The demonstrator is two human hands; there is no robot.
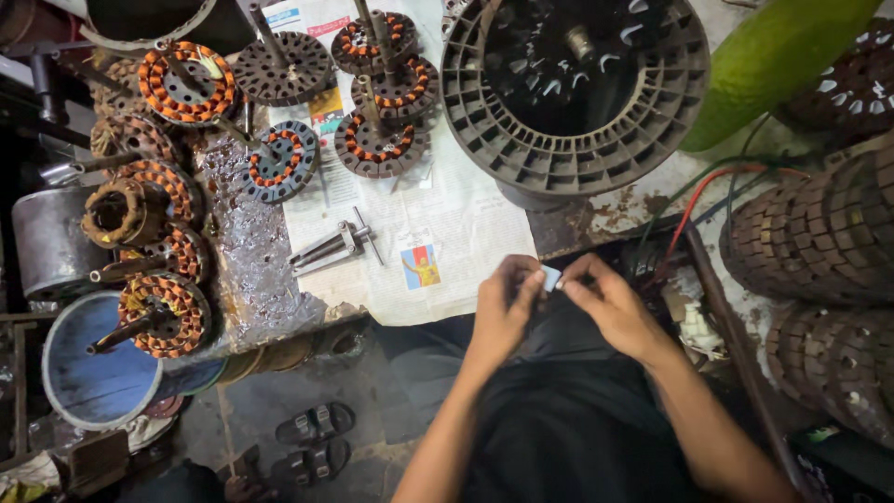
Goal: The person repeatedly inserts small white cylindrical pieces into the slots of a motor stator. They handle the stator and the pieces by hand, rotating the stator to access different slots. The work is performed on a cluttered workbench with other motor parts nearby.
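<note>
My left hand (pixel 504 307) and my right hand (pixel 610 303) meet in front of me, just below the workbench edge. Between their fingertips they pinch a small pale blue-white slip (pixel 551 278), thin and flat. Both hands hover over my lap, which is covered in dark cloth. Straight ahead on the bench stands a large dark round slotted stator core (pixel 573 88). A newspaper sheet (pixel 438 224) lies on the bench just beyond my hands.
Several wound stators with orange and copper coils (pixel 186 82) on shafts crowd the bench's left and back. A metal puller tool (pixel 335 244) lies on the newspaper. Stacked dark cores (pixel 819 242) stand right, with red and green wires (pixel 694 200). Sandals (pixel 315 424) lie on the floor.
</note>
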